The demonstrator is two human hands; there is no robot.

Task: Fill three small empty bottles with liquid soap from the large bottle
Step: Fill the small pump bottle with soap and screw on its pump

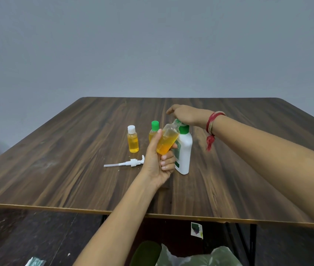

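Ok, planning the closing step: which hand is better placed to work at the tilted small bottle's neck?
Right. The right hand sits at the neck of the small bottle, while the left hand grips its body and steadies it.

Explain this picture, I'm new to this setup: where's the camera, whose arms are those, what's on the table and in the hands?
No machine here: a person wears one head camera looking down at their own bare hands. The left hand grips a tilted small bottle of orange soap. The right hand is at its mouth, on what looks like a green cap, blurred. On the wooden table stand the large white bottle, a white-capped bottle and a green-capped bottle, both holding soap; a pump lies alongside.
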